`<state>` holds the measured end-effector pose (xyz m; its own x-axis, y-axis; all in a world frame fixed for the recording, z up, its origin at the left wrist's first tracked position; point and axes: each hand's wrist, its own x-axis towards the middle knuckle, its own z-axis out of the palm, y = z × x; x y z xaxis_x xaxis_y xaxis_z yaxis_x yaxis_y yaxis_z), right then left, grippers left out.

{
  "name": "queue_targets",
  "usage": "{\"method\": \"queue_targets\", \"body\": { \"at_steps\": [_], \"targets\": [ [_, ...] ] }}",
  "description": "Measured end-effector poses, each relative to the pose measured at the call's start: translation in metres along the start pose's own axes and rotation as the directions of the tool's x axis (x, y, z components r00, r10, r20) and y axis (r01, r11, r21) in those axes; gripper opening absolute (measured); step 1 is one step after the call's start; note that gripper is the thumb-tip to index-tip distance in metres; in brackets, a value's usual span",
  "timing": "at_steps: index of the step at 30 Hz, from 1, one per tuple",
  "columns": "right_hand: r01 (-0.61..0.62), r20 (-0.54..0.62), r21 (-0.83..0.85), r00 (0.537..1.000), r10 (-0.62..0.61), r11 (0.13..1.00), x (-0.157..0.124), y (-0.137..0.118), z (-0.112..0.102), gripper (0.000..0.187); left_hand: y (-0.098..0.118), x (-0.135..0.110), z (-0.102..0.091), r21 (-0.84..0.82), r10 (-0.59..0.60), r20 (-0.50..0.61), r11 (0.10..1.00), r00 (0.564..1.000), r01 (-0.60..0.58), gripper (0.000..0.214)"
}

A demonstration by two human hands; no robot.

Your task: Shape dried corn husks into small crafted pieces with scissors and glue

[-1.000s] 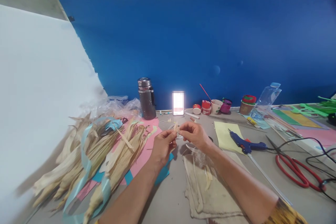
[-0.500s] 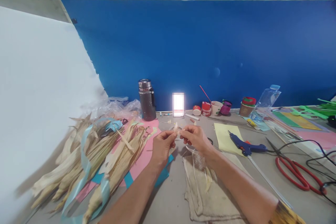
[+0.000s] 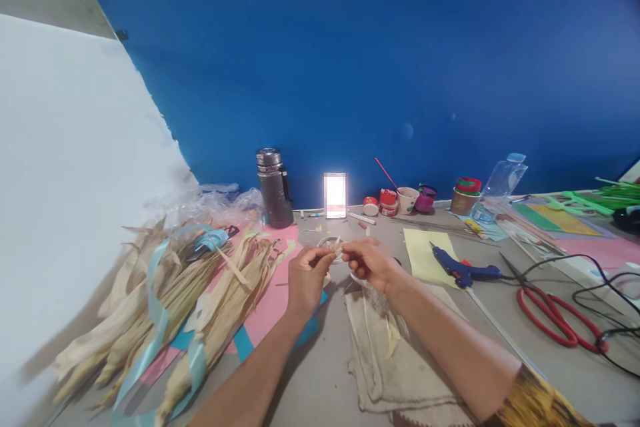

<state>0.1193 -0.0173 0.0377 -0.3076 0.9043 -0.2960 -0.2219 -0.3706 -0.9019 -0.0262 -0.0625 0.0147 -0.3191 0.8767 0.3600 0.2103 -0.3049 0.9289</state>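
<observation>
Beyond both hands, the wide flat blue board [image 3: 320, 80] and everything before it sit slightly left of where they were half a second ago; reads as a head turn, no other move on the grey table [image 3: 320, 387]. Dried tan corn husks [image 3: 233, 290] lie left of the left hand, unchanged. Right hand [image 3: 373, 263] now curls its fingers more; thumb and forefinger nearly together, can't tell if they have hold of anything. Left hand [image 3: 307, 273] is pinched, thumb to forefinger, on a small pale pointed husk-like piece [image 3: 337, 244] between both hands' fingertips, tip up. My read: same fine fingertip work, right-hand hold being adjusted. Hidden: folded beige cloth [image 3: 417, 383] partly blocked by the right forearm [image 3: 450, 340]; bright white upright rectangle [image 3: 335, 195] ahead of the hands is pixelated; round white coil [image 3: 324, 240] just beyond the fingertips partly covered; piece's lower end lost in the left fingers.
</observation>
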Motion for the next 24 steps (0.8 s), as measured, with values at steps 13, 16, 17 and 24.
{"method": "queue_targets", "body": {
  "at_steps": [13, 16, 17, 24],
  "targets": [
    [-0.058, 0.03, 0.065, 0.998, 0.056, 0.996, 0.003, 0.0, -0.002, 0.013, -0.012, 0.001, -0.004, 0.211, 0.21, 0.044, 0.954, 0.977, -0.215, 0.011],
    [-0.054, 0.011, 0.034, 0.998, 0.054, 0.998, 0.003, 0.0, -0.001, 0.015, -0.012, 0.001, -0.004, 0.218, 0.216, 0.028, 0.951, 0.976, -0.217, 0.011],
    [-0.056, 0.005, 0.028, 0.998, 0.056, 0.998, 0.003, 0.0, -0.001, 0.014, -0.011, 0.0, -0.004, 0.218, 0.217, 0.027, 0.951, 0.976, -0.217, 0.011],
    [-0.094, -0.001, 0.03, 0.996, 0.094, 0.995, 0.005, 0.003, 0.0, 0.009, -0.011, -0.002, -0.004, 0.236, 0.252, 0.083, 0.935, 0.964, -0.264, 0.013]
  ]
}}
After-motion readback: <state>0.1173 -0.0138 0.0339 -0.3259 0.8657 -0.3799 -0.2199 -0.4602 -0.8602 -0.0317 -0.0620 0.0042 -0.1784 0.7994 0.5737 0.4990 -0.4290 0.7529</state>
